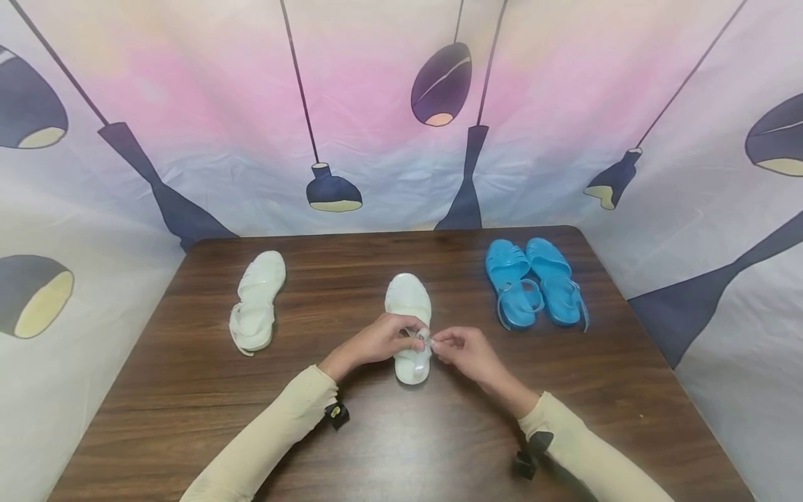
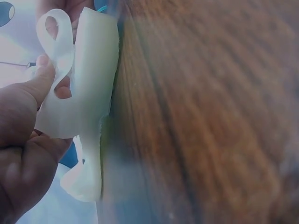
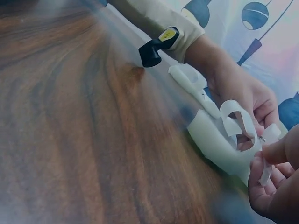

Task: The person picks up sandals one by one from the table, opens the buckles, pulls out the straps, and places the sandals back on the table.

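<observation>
A white jelly sandal point(image 1: 408, 296) lies on the brown table, toe pointing away, in the middle of the head view. My left hand point(image 1: 390, 337) comes from its left side and pinches the ankle strap point(image 2: 58, 49), which stands up in a loop over the heel in the left wrist view. From the right, my right hand point(image 1: 469, 354) holds the strap's end between thumb and curled fingers. A small metal buckle point(image 3: 262, 139) shows right at those fingertips in the right wrist view. The sandal's heel part point(image 2: 96, 56) stays down on the wood.
Another white sandal point(image 1: 258, 300) lies at the left of the table point(image 1: 339, 258). At the right back a pair of blue sandals point(image 1: 517, 303) sits side by side. Behind the table hangs a cloth point(image 1: 376, 104) printed with lamps. Black wrist cameras point(image 1: 337, 415) are strapped on both sleeves.
</observation>
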The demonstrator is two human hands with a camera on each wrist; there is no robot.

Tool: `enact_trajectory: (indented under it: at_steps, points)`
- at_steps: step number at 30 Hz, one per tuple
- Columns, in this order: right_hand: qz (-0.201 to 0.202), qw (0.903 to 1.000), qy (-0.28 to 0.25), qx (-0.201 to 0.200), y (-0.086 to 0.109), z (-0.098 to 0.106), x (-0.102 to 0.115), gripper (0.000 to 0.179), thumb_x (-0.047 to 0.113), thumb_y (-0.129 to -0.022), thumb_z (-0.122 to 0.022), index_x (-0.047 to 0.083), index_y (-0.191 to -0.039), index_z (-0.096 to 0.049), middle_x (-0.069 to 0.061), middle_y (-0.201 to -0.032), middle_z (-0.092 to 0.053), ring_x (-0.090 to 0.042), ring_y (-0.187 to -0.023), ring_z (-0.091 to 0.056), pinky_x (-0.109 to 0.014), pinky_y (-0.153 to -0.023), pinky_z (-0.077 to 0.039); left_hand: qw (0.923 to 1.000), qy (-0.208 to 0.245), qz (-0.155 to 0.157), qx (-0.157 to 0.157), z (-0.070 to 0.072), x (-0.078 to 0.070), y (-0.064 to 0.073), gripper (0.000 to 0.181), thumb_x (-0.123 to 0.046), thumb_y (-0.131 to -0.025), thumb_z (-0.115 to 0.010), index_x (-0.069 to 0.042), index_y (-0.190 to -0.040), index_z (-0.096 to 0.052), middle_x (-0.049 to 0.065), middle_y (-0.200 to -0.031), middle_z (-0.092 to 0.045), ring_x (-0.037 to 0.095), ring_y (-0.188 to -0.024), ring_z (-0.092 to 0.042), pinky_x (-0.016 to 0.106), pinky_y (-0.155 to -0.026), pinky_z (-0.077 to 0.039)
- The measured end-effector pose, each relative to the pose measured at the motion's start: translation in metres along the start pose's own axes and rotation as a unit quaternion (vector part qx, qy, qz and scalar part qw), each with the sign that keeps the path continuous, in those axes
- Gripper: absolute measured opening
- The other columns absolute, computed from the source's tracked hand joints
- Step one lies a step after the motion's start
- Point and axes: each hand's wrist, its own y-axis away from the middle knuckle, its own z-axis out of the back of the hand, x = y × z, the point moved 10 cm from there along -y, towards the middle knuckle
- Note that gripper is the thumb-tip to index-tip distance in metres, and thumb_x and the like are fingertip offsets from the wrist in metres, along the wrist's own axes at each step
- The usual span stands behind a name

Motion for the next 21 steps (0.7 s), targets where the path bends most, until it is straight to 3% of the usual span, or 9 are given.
enact_trajectory:
  at_steps: [10,21]
  points:
    - [-0.039,0.9985,-0.037,0.004,-0.0001,-0.0022,-0.0038,0.016,0.014,-0.094,-0.073,0.001,-0.102,-0.074,-0.008,-0.084,-0.073,-0.020,-0.074,-0.067,-0.032,-0.066,-0.056,1.0000,0.001,0.001,-0.002,-0.0007,0.0022,0.0002,0.023,-0.019,-0.094,-0.074,-0.007,-0.114,-0.073,0.001,-0.107,-0.075,0.011,-0.102,-0.068,0.028,-0.091,-0.054]
    - [0.000,0.9996,-0.012,-0.024,-0.0033,-0.0002,0.0055,0.014,0.012,-0.093,-0.075,0.002,-0.103,-0.076,-0.007,-0.087,-0.075,-0.017,-0.074,-0.068,-0.031,-0.068,-0.059,0.9999,-0.011,-0.006,0.005,-0.0013,0.0013,-0.0026,0.024,-0.022,-0.095,-0.073,-0.007,-0.114,-0.073,0.001,-0.108,-0.075,0.012,-0.103,-0.068,0.029,-0.092,-0.055]
